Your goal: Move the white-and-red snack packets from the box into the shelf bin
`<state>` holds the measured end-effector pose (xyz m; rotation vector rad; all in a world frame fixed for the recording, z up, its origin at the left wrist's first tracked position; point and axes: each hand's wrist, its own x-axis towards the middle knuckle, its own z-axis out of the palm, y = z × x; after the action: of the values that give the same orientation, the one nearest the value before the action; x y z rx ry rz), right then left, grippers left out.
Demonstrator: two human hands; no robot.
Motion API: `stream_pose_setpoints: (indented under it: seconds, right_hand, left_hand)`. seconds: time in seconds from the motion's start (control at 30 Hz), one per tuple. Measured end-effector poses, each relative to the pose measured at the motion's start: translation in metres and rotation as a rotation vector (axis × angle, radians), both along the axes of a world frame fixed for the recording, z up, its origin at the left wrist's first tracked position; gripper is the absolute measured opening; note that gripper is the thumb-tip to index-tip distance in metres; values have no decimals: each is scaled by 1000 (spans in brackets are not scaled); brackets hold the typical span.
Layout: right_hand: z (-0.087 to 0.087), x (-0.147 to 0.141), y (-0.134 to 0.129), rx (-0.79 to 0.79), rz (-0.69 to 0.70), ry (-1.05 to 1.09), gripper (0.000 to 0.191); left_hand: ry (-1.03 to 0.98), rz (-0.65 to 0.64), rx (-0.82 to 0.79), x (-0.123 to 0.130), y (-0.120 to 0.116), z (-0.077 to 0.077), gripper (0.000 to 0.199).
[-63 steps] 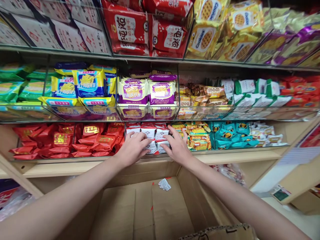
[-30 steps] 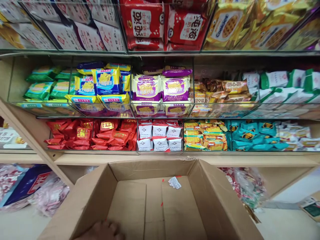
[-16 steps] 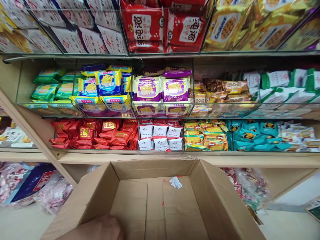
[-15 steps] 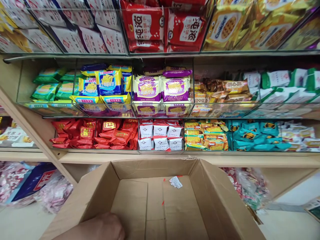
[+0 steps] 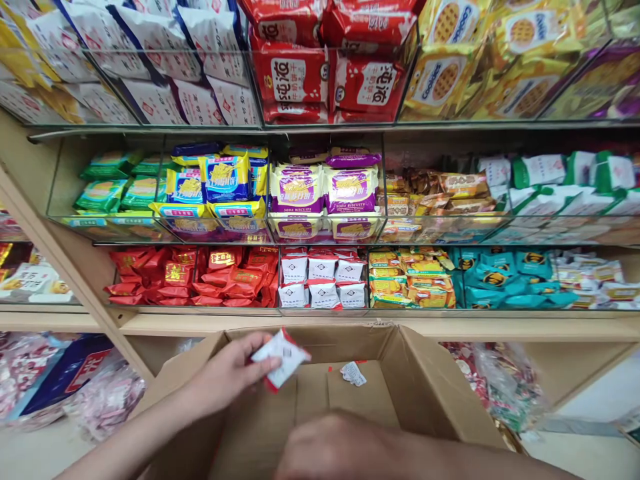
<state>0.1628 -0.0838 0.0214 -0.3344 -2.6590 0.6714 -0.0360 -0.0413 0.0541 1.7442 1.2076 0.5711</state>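
Note:
My left hand [image 5: 239,367] pinches a small white packet with red ends [image 5: 282,358] between thumb and fingers, above the left side of an open cardboard box [image 5: 430,380]. Low over the box, my right hand [image 5: 333,443] is blurred, and its fingers are hidden below the back of the hand. A crumpled piece of printed white paper [image 5: 353,373] lies on the box floor near the far wall. Similar white packets with red edges [image 5: 323,268] sit in two rows in the bottom shelf bin, just beyond the box.
Clear-fronted bins on the shelves [image 5: 175,323] hold red packets [image 5: 175,273], orange-yellow packets [image 5: 430,287], teal packets [image 5: 500,273] and purple soda biscuits [image 5: 351,190]. Plastic bags of goods [image 5: 505,380] lie under the shelf on both sides.
My left hand has come up out of the box's left side and now shows a white packet. My right hand has entered from the lower right. The view has tilted slightly upward.

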Motion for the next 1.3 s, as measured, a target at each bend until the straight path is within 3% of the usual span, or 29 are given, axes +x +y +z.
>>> stream_pose_setpoints:
  seconds: [0.07, 0.17, 0.3, 0.47, 0.6, 0.7, 0.83, 0.97, 1.07, 1.3]
  right_hand:
    - [-9, -4, 15, 59, -208, 135, 3]
    - [-10, 1, 27, 20, -529, 350, 4]
    - [4, 18, 36, -52, -698, 521, 6]
    - [12, 29, 54, 8, -662, 530, 31]
    - [13, 28, 59, 378, -549, 270, 47]
    - [12, 24, 57, 575, -547, 133, 37]
    - [8, 20, 56, 661, -605, 158, 19]
    - [7, 23, 64, 763, -567, 280, 16]
    - [12, 28, 74, 789, -592, 329, 17]
    - [22, 45, 99, 890, -708, 338, 17]
  left_hand:
    - [-258, 150, -58, 13, 6, 8, 29]
    - [-513, 235, -124, 25, 8, 6, 31]
    - [-594, 261, -155, 31, 8, -4, 43]
    - [-522, 244, -146, 32, 10, -8, 43]
    - [-509, 265, -132, 34, 10, -11, 41]
    - [-516, 280, -116, 36, 9, -14, 41]
    - [-530, 269, -148, 37, 11, -11, 40]
    - [-527, 266, -165, 38, 18, 5, 34]
    - [-506, 176, -175, 40, 31, 21, 32]
    - [-184, 35, -90, 56, 72, 63, 30]
